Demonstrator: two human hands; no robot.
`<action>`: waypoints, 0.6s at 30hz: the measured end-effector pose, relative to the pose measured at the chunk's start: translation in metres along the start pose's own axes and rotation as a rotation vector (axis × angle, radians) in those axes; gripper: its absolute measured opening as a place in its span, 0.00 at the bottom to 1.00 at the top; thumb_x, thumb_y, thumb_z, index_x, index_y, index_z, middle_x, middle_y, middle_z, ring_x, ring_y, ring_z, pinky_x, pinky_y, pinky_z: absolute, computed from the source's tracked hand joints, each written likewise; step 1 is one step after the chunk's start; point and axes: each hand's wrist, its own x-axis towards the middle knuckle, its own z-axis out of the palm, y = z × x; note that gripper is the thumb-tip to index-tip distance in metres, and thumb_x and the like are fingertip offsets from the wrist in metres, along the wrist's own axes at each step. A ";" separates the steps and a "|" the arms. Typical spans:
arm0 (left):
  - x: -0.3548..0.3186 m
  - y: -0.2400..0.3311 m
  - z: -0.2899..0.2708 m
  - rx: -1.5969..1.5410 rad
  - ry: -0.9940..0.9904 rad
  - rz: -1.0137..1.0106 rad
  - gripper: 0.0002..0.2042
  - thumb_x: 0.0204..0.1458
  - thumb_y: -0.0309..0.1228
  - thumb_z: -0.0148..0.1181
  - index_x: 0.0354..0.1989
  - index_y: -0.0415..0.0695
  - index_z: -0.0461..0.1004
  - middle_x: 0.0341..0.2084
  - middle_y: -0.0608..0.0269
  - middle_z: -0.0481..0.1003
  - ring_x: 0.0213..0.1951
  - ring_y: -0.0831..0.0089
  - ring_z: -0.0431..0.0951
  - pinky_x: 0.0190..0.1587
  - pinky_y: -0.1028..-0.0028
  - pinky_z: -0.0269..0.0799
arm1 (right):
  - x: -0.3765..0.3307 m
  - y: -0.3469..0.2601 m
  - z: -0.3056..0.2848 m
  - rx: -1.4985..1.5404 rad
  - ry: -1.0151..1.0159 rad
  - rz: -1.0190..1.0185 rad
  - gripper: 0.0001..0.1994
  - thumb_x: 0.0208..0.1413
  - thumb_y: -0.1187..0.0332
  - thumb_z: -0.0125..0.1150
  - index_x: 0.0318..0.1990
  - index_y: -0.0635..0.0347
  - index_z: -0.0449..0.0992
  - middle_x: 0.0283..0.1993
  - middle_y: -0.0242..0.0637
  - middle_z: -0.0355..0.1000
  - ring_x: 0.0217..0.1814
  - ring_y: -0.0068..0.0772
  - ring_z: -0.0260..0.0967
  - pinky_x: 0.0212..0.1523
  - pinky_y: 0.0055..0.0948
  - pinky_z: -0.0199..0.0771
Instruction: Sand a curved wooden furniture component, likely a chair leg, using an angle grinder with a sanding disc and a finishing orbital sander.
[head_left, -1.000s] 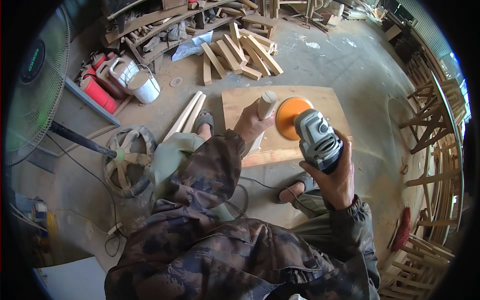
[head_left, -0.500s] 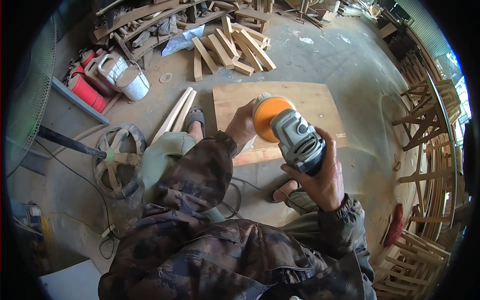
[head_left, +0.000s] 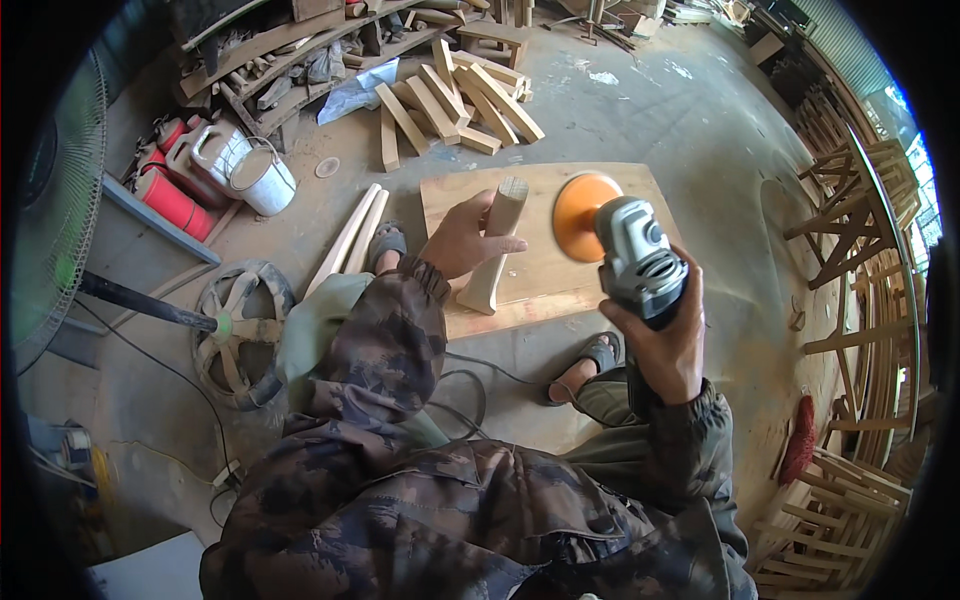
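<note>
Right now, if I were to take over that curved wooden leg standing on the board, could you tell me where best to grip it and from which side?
Grip the wooden leg around its straight upper part, just under the flat cut top, where the left hand already wraps it from the left. It stands tilted on the plywood board, flaring at the foot. Probably avoid the right side: the right hand holds the angle grinder there, with its orange disc close by.

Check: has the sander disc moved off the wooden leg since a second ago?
Yes. The orange disc has swung right, away from the wooden leg, judged against the board beneath.
</note>
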 end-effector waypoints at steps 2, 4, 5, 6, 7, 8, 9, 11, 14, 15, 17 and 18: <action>-0.005 -0.003 0.003 -0.015 0.028 -0.012 0.18 0.41 0.31 0.71 0.40 0.38 0.73 0.32 0.61 0.75 0.35 0.72 0.75 0.42 0.71 0.71 | -0.004 0.001 0.004 -0.080 -0.059 -0.078 0.41 0.38 0.65 0.77 0.60 0.58 0.58 0.45 0.48 0.75 0.46 0.42 0.76 0.47 0.37 0.75; -0.003 -0.008 0.017 -0.159 0.099 0.090 0.16 0.43 0.29 0.70 0.40 0.38 0.75 0.34 0.61 0.76 0.37 0.74 0.76 0.42 0.73 0.71 | -0.009 -0.011 0.007 -0.139 -0.119 -0.035 0.42 0.39 0.64 0.76 0.61 0.57 0.56 0.43 0.50 0.75 0.43 0.46 0.77 0.42 0.38 0.78; -0.003 -0.012 0.017 -0.155 0.100 0.083 0.16 0.43 0.29 0.70 0.40 0.38 0.75 0.34 0.61 0.76 0.37 0.74 0.76 0.42 0.73 0.71 | -0.011 -0.021 0.008 -0.102 -0.182 0.018 0.42 0.41 0.64 0.75 0.62 0.56 0.54 0.41 0.51 0.75 0.40 0.48 0.78 0.38 0.39 0.78; -0.003 -0.017 0.016 -0.098 0.135 0.187 0.15 0.43 0.27 0.70 0.40 0.38 0.75 0.34 0.61 0.76 0.37 0.74 0.76 0.43 0.73 0.71 | -0.012 -0.024 0.011 -0.124 -0.221 0.028 0.42 0.41 0.62 0.75 0.62 0.58 0.54 0.42 0.53 0.75 0.41 0.51 0.77 0.38 0.40 0.78; -0.001 -0.020 0.018 -0.048 0.164 0.295 0.15 0.44 0.26 0.69 0.41 0.38 0.76 0.35 0.61 0.77 0.37 0.74 0.76 0.43 0.74 0.71 | -0.013 -0.019 0.014 -0.160 -0.218 -0.037 0.43 0.41 0.61 0.76 0.62 0.60 0.54 0.42 0.54 0.74 0.41 0.52 0.77 0.39 0.41 0.78; -0.001 -0.009 0.020 -0.052 0.160 0.294 0.15 0.44 0.26 0.69 0.41 0.38 0.76 0.35 0.61 0.77 0.37 0.74 0.76 0.43 0.74 0.71 | -0.014 -0.014 0.016 -0.197 -0.215 -0.102 0.43 0.41 0.60 0.76 0.62 0.61 0.54 0.43 0.54 0.74 0.41 0.54 0.77 0.39 0.41 0.78; -0.003 0.002 0.020 -0.053 0.167 0.287 0.14 0.44 0.25 0.68 0.40 0.38 0.76 0.35 0.61 0.77 0.38 0.74 0.76 0.43 0.74 0.71 | -0.014 -0.017 0.016 -0.234 -0.228 -0.112 0.44 0.40 0.59 0.76 0.61 0.62 0.54 0.44 0.55 0.73 0.41 0.55 0.76 0.40 0.42 0.78; -0.010 0.011 0.014 -0.047 0.183 0.275 0.14 0.44 0.24 0.67 0.40 0.38 0.76 0.35 0.60 0.77 0.38 0.74 0.76 0.44 0.74 0.71 | -0.013 -0.021 0.020 -0.225 -0.246 -0.115 0.44 0.40 0.59 0.76 0.62 0.62 0.54 0.44 0.54 0.73 0.42 0.55 0.76 0.40 0.42 0.78; -0.009 0.008 0.010 -0.049 0.151 0.193 0.13 0.44 0.24 0.65 0.41 0.38 0.76 0.36 0.59 0.77 0.39 0.74 0.77 0.44 0.75 0.71 | -0.009 -0.016 0.020 -0.234 -0.204 -0.191 0.43 0.41 0.61 0.76 0.62 0.63 0.53 0.43 0.55 0.73 0.40 0.53 0.77 0.39 0.41 0.78; -0.007 0.007 0.010 -0.023 0.122 0.171 0.12 0.45 0.24 0.65 0.40 0.39 0.76 0.37 0.60 0.77 0.39 0.75 0.76 0.44 0.75 0.71 | -0.008 -0.018 0.018 -0.140 -0.228 -0.071 0.42 0.42 0.62 0.75 0.62 0.62 0.53 0.42 0.55 0.74 0.37 0.49 0.78 0.37 0.39 0.78; -0.007 0.011 0.005 0.006 0.095 0.147 0.12 0.46 0.25 0.65 0.40 0.39 0.76 0.38 0.60 0.77 0.39 0.76 0.76 0.44 0.75 0.71 | -0.004 -0.032 0.016 -0.111 -0.239 0.019 0.42 0.41 0.64 0.75 0.62 0.60 0.53 0.40 0.52 0.75 0.35 0.46 0.78 0.36 0.37 0.79; -0.008 0.013 0.001 0.019 0.029 0.054 0.12 0.47 0.26 0.64 0.41 0.39 0.76 0.38 0.61 0.77 0.40 0.75 0.76 0.44 0.74 0.71 | -0.002 -0.030 0.017 -0.091 -0.228 0.002 0.42 0.41 0.64 0.75 0.62 0.59 0.54 0.40 0.50 0.75 0.37 0.45 0.78 0.37 0.36 0.78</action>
